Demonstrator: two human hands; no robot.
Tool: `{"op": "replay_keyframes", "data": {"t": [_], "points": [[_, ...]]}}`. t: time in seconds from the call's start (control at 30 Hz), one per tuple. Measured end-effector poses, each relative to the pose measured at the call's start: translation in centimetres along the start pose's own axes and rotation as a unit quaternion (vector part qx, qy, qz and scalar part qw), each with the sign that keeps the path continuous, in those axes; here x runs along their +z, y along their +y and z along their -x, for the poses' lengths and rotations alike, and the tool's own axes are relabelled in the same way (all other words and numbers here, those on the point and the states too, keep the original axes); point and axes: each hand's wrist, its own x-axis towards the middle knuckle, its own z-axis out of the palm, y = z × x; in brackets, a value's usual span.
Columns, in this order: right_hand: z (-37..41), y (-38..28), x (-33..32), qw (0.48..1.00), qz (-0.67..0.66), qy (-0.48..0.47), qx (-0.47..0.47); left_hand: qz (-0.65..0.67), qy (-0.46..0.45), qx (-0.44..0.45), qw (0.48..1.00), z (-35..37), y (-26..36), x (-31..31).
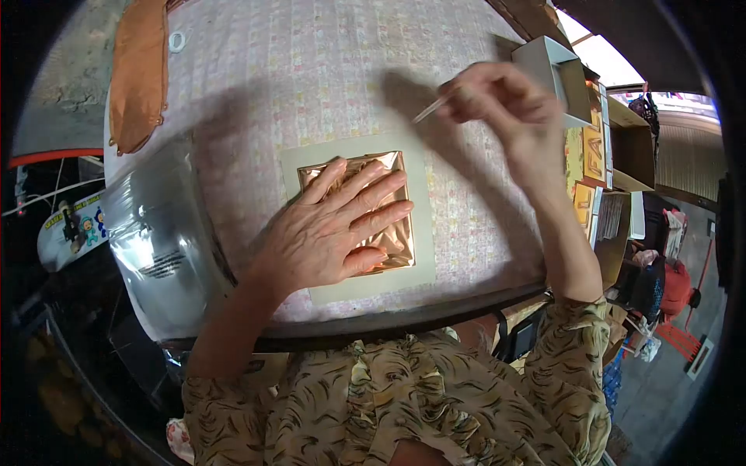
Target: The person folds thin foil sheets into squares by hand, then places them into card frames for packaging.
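My left hand [330, 229] lies flat with its fingers spread on a square of shiny copper-coloured foil [399, 245]. Under the foil is a larger beige card or board [425, 233], flat on the patterned tablecloth [334, 93]. To the upper right, above the cloth, my right hand [505, 105] is closed in a pinch around a thin pale stick [426, 114]. The stick points down and to the left, apart from the foil. Its exact kind is too small and blurred to make out. Part of the foil is hidden under my left hand.
On the left of the table lies a clear plastic package [155, 241]. An orange-brown piece of material [140, 78] and a small white ring [177, 42] are at the far left. A grey open box [544, 70] and printed boxes [587, 155] line the right edge.
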Motion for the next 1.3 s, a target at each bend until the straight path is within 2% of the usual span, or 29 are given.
{"op": "replay_keyframes", "data": {"t": [0.13,0.2,0.33,0.43,0.6,0.8,1.13,1.3], "points": [[-0.1,3.2,2.1,0.997,-0.034,-0.060,0.037,-0.011,0.010,0.003,1.000,0.1,-0.2,0.2],[0.0,3.4,2.4,0.991,-0.048,-0.076,0.101,-0.011,0.014,0.002,1.000,0.1,-0.2,0.3],[-0.2,4.2,2.6,0.992,-0.045,-0.071,0.095,-0.017,0.016,0.004,1.000,0.1,-0.1,0.2],[-0.6,4.2,2.3,0.987,-0.019,-0.092,0.133,-0.018,0.014,0.005,1.000,0.1,-0.2,0.2],[-1.5,4.3,2.2,0.974,-0.060,-0.122,0.180,-0.018,0.014,0.004,1.000,0.1,-0.2,0.4],[-3.0,4.7,2.2,0.969,-0.040,-0.152,0.192,-0.013,0.018,0.005,1.000,0.1,-0.3,0.3],[-4.0,4.4,3.0,0.956,-0.006,-0.158,0.246,-0.001,0.023,0.000,1.000,0.1,-0.5,0.5],[-3.7,3.7,3.0,0.949,0.000,-0.122,0.291,0.001,0.021,0.002,1.000,0.1,-0.4,0.0]]}}
